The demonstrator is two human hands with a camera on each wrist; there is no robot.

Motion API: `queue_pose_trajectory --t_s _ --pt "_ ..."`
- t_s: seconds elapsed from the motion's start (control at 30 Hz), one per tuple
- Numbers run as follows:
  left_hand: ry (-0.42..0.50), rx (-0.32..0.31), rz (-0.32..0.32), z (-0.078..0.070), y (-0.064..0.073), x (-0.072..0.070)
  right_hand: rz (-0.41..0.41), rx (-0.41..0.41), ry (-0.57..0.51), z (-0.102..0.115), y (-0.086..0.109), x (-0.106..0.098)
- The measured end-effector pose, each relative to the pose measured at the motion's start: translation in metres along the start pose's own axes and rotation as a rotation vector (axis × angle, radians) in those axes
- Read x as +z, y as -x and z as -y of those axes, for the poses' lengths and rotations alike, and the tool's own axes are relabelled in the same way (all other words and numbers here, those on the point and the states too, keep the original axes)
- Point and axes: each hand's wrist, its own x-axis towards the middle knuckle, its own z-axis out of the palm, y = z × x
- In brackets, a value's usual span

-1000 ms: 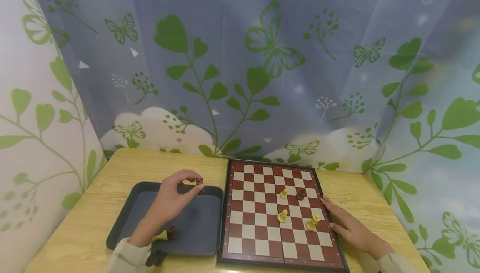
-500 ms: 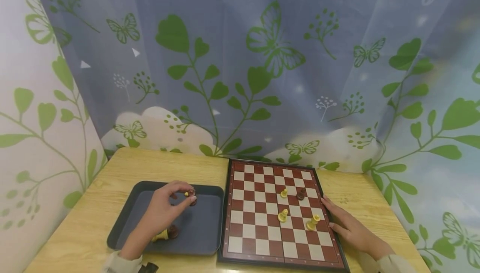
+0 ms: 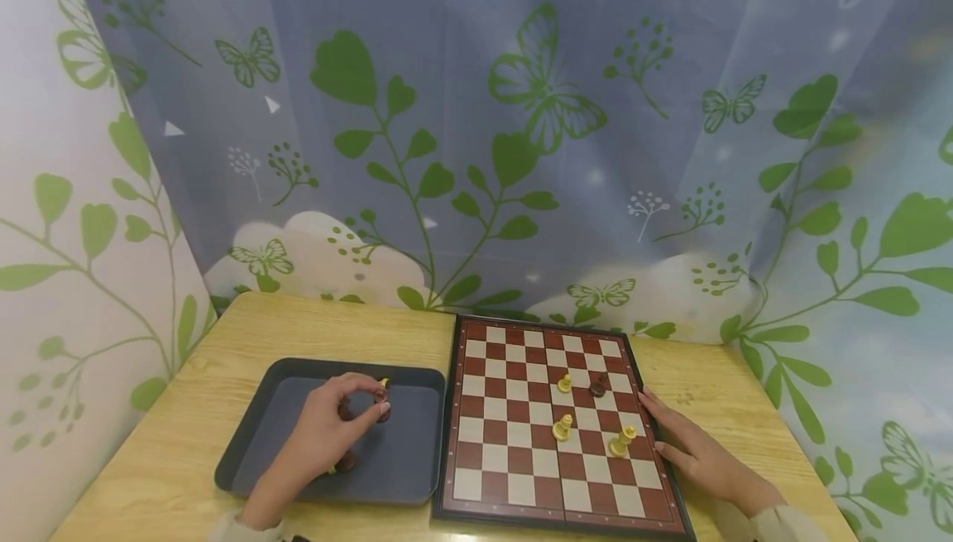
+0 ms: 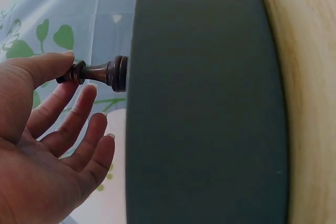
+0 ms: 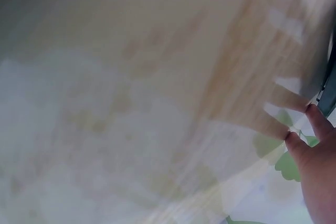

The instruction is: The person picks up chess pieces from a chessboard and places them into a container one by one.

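So the left hand (image 3: 328,418) had a dark brown chess piece (image 4: 102,73) pinched by its top end, thumb on one side and index finger on the other, with the other three fingers loosely bent and spread off it. The piece sat right at the fingertips, over the right half of the blue-grey tray (image 3: 405,463), and its wide base faced the tray. On the wrist view that base ran out of sight behind the tray wall, so I couldn't tell if it touched the floor. A bit of a gold piece (image 3: 384,381) poked out just past the fingertips, and another dark piece (image 3: 346,461) was half hidden behind the wrist. Tray floor showed between the fingers and the right wall, and that wall stood just beside the chessboard's (image 3: 499,517) left edge, so barely any gap there. More wooden tabletop (image 3: 164,426) showed left of the tray and beyond its far rim. The right hand (image 3: 692,451) wasn't gripping anything, its fingers stretched out with the tips against the board's right edge, near three gold chessmen (image 3: 621,441) and a dark chessman (image 3: 598,384).
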Motion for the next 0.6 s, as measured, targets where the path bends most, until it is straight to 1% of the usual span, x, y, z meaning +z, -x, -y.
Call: queue_pose_trajectory --t_s 0.17,0.27,0.43,0.6 --pt "0.044 -0.065 0.012 0.002 0.005 -0.001 0.001 -0.006 0.0 0.002 -0.001 -0.001" --pt "0.05 -0.091 0.0 0.003 0.007 -0.003 0.002 0.0 -0.003 0.003 -0.001 -0.001" --pt "0.042 -0.092 -0.016 0.003 0.009 -0.007 0.0 0.015 -0.005 0.002 -0.001 0.001" --pt "0.032 -0.092 -0.017 0.005 0.012 -0.01 0.008 0.042 -0.006 -0.002 0.001 0.002"
